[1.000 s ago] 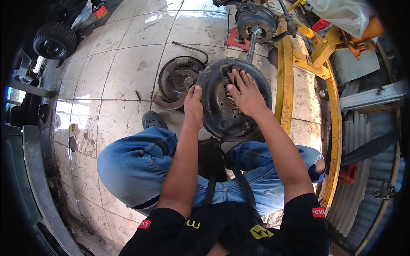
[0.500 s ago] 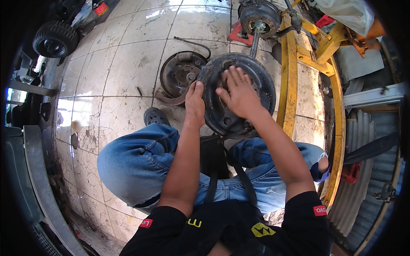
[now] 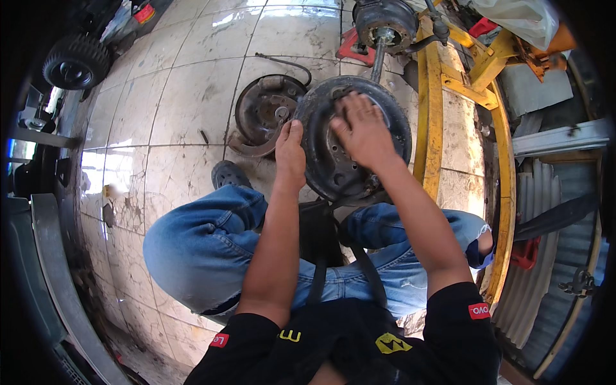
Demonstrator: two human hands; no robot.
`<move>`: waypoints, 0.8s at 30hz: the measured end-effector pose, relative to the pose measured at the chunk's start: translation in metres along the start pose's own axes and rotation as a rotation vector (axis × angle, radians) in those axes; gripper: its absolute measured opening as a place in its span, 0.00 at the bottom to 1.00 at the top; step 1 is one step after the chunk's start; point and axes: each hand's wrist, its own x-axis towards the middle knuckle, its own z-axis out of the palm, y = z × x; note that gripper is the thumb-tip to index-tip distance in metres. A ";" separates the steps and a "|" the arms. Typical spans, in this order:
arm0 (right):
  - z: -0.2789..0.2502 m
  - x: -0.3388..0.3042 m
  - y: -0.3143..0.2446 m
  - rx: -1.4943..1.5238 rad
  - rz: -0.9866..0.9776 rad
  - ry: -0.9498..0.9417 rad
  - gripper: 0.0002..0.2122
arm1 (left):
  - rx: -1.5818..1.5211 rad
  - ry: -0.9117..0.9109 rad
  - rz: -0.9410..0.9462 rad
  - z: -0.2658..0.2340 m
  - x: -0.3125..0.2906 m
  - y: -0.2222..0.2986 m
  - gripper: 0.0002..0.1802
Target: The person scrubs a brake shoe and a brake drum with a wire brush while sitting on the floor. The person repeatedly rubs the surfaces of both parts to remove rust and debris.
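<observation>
A large black brake backing plate (image 3: 321, 168) stands tilted in front of me, its round face turned toward me. My left hand (image 3: 291, 149) grips its left rim, with the thumb side showing and part of the fingers hidden. Against the upper middle of the plate, my right hand (image 3: 367, 131) lies flat with its fingers stretched out, slightly blurred; nothing shows in it. Behind and left of the plate, a brake assembly (image 3: 260, 106) lies on the tiles with a curved brake shoe (image 3: 253, 149) and a dark hose (image 3: 289, 64) at its edge.
A yellow metal frame (image 3: 431, 128) rises close on the right. Beyond the plate, a drum hub (image 3: 382, 25) on a shaft (image 3: 378, 61) sits near a red stand (image 3: 356, 48). A small tyre (image 3: 76, 62) is at far left. A small dark rod (image 3: 205, 137) lies on the tiles.
My right hand has shifted slightly upward over the plate's face. The left hand keeps its hold on the rim. The whole view has moved slightly.
</observation>
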 end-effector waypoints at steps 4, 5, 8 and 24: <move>0.007 -0.013 -0.009 -0.061 -0.102 0.014 0.34 | -0.030 0.016 0.007 0.002 0.001 -0.003 0.22; 0.004 -0.017 -0.015 0.029 -0.192 -0.051 0.34 | -0.067 0.018 -0.010 -0.001 0.002 -0.004 0.23; -0.001 -0.006 0.004 0.009 -0.026 0.015 0.35 | -0.034 -0.045 0.010 -0.001 0.002 -0.006 0.24; 0.002 -0.014 -0.009 0.175 -0.189 -0.043 0.35 | -0.083 -0.018 -0.023 0.006 -0.002 0.007 0.22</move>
